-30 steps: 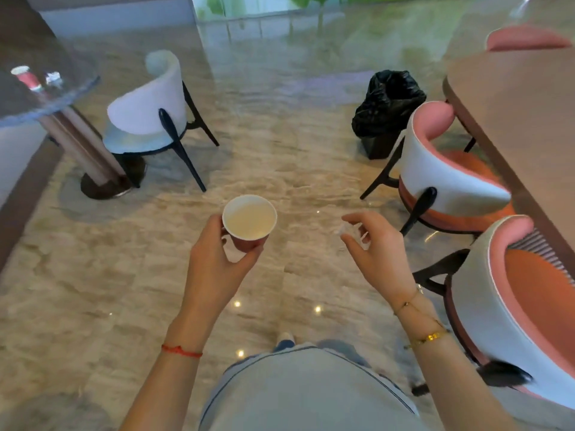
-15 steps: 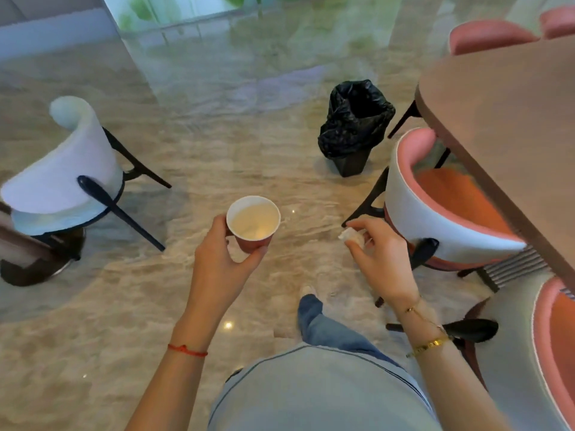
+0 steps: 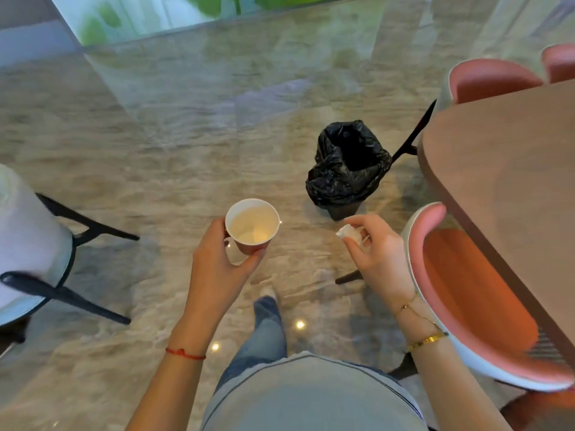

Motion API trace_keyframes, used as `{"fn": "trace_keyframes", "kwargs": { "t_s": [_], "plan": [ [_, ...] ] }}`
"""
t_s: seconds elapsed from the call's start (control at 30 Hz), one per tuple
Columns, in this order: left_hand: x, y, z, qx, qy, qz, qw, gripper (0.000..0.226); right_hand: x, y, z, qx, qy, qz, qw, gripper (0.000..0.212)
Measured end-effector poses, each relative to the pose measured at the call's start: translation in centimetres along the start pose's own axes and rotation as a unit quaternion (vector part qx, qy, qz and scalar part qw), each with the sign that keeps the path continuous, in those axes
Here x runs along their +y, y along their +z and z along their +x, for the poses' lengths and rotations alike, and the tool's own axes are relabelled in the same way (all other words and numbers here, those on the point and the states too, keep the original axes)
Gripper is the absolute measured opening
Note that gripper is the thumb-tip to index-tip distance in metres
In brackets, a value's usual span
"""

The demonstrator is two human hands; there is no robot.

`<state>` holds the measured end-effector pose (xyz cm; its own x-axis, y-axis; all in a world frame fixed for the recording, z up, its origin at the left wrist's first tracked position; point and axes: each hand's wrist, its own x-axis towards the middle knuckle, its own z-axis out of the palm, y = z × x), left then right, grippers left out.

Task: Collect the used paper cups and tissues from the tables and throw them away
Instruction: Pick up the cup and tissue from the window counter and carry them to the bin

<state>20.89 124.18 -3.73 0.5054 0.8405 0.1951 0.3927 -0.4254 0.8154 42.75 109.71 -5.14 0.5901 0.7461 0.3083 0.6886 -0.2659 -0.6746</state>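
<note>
My left hand (image 3: 217,272) grips a red paper cup (image 3: 252,224) with a white inside, held upright in front of me. My right hand (image 3: 378,253) pinches a small crumpled white tissue (image 3: 348,233) between thumb and fingers. A small bin lined with a black bag (image 3: 347,169) stands on the floor just beyond both hands, its mouth open and dark inside. The cup is left of the bin, and the tissue is just below the bin's base in the view.
A brown table (image 3: 510,181) fills the right side, with pink and white chairs (image 3: 460,290) tucked against it. A white chair with black legs (image 3: 37,244) stands at the left. Marble floor (image 3: 186,150) stretches between them. My leg steps forward below the hands.
The view has closed in on the bin, which is now larger and nearer my hands. The left chair has slid toward the frame's edge. Both hands keep their hold.
</note>
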Motion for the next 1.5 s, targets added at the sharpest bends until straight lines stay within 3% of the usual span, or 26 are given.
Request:
{"fn": "trace_keyframes", "kwargs": {
  "t_s": [0.33,0.67,0.9,1.1,1.37,1.5],
  "plan": [
    [-4.0,4.4,25.7,-0.044,0.047,-0.001,0.998,0.060,5.4,7.3,20.9,0.044,0.055,-0.021,0.997,0.025],
    [-3.4,14.5,47.8,-0.163,0.099,0.005,0.982,0.063,11.7,9.5,35.7,0.131,0.155,-0.044,0.978,0.023],
    [-3.7,26.0,58.3,-0.241,0.090,0.007,0.966,0.069,20.3,10.1,43.2,0.130,0.252,-0.031,0.958,0.018],
    [-2.4,36.4,66.3,-0.287,0.098,0.016,0.953,0.065,27.6,8.2,51.9,0.128,0.282,-0.026,0.951,0.015],
    [-2.8,48.3,73.0,-0.380,0.064,0.060,0.921,0.060,36.8,8.8,59.6,0.052,0.360,-0.031,0.931,0.022],
    [-3.7,51.1,74.4,-0.446,0.017,0.065,0.893,0.070,39.3,9.9,60.3,0.002,0.415,-0.024,0.909,0.035]
  ]
}}
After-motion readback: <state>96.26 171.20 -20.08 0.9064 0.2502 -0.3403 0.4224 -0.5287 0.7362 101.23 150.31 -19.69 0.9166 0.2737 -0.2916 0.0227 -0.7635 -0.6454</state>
